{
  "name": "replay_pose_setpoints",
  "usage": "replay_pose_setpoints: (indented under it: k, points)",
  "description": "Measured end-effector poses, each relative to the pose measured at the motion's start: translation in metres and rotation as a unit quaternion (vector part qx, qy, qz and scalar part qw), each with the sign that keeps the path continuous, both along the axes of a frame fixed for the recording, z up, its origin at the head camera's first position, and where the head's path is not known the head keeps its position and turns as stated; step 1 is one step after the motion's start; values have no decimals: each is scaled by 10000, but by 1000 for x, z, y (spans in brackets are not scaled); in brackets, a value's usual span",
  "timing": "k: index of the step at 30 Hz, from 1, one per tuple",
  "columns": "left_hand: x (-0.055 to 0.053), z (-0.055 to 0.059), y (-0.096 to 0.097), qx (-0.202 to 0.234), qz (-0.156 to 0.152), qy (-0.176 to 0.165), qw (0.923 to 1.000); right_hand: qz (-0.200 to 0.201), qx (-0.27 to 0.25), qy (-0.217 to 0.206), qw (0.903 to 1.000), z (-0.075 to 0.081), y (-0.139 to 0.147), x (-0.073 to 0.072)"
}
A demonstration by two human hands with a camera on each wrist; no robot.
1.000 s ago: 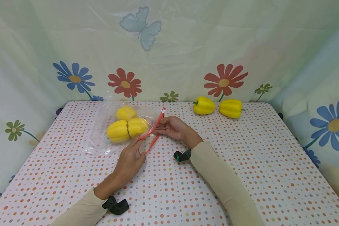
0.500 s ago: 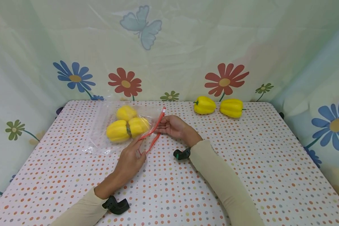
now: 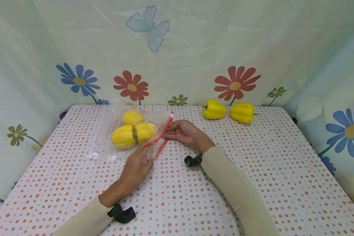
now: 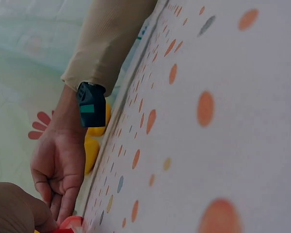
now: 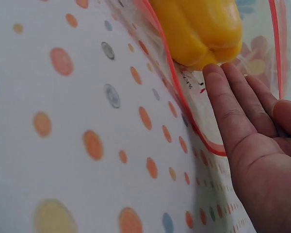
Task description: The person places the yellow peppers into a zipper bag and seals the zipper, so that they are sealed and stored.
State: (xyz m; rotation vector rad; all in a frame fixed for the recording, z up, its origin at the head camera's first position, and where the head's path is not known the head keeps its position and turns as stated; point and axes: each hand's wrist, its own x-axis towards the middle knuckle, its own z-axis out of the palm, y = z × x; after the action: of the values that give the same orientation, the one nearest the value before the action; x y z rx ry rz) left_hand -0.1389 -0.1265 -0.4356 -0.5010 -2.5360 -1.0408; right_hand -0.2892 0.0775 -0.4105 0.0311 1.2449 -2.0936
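Observation:
A clear plastic zip bag [image 3: 101,144] with a red zip edge lies on the left of the table, its mouth facing right. Inside are three yellow bell peppers [image 3: 123,136], grouped together. My left hand [image 3: 135,167] pinches the near side of the bag's red edge and keeps the mouth apart. My right hand [image 3: 183,131] is at the mouth, palm up, fingertips inside. In the right wrist view its fingers [image 5: 230,109] are nearly straight, their tips at the lower end of a pepper [image 5: 203,29]; contact is hard to tell.
Two more yellow bell peppers, a left one [image 3: 214,109] and a right one [image 3: 242,113], lie near the table's back edge. A dotted cloth [image 3: 177,196] covers the table. A flowered curtain [image 3: 194,49] hangs behind and along the sides.
The bagged peppers have shifted slightly apart, showing a stem between the front two. My right hand has drawn back a little to the right. The left hand keeps its hold.

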Motion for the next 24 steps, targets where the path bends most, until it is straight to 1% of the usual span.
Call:
replay_pose_setpoints:
  k: [5,9,13,18,21,24]
  points:
    - [2,-1,0,25,2,17,10000,89,7,-53,9999,3,7,2]
    - [3,-2,0,36,-21,57,10000,239,70,128,9996,4,18,1]
    - [2,-2,0,56,-19,75,10000,269,-55,323,9991,7,31,0]
    - [2,0,0,48,-16,30,10000,123,-30,575,9983,12,48,-1]
    - [2,1,0,66,-11,23,10000,-91,11,702,9975,17,58,-1]
    - [2,2,1,91,5,20,10000,-333,82,937,9950,23,69,1]
